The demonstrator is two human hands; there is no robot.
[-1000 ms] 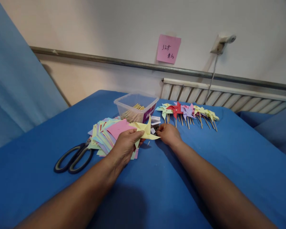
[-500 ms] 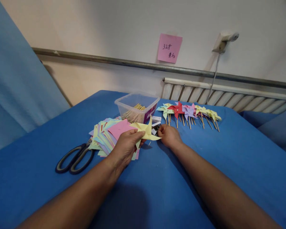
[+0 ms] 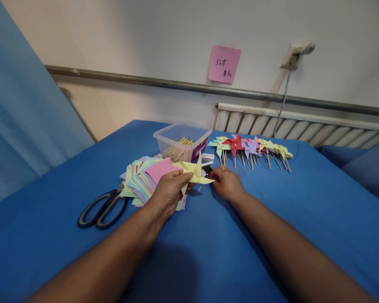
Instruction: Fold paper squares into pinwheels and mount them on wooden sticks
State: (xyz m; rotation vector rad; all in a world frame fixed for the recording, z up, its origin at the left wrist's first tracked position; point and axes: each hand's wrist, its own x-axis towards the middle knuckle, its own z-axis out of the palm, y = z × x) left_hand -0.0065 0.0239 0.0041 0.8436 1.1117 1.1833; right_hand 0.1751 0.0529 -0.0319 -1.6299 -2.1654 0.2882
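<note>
Between the thumb and fingers of my left hand [image 3: 171, 187] is a folded yellow paper pinwheel [image 3: 194, 171], its blades sticking out to the right. My right hand [image 3: 226, 182] is closed just right of the pinwheel, fingertips pinched at a small open box [image 3: 207, 158] with dark and shiny bits near it. Whatever those fingertips hold is too small to make out. Under and beyond my left hand lies a fanned stack of coloured paper [image 3: 142, 179], with a pink sheet [image 3: 159, 169] on top.
A clear plastic tub [image 3: 182, 136] of wooden sticks [image 3: 180, 150] stands behind the paper. Dark-handled scissors [image 3: 105, 209] lie at the left. Several pinwheels on sticks [image 3: 236, 145] rest at the back right of the blue-covered table [image 3: 255, 269], near a radiator [image 3: 303, 124].
My right hand stays by the small box, its fingers shifting slightly. The left hand keeps the yellow pinwheel in nearly the same place. The camera view has moved a little.
</note>
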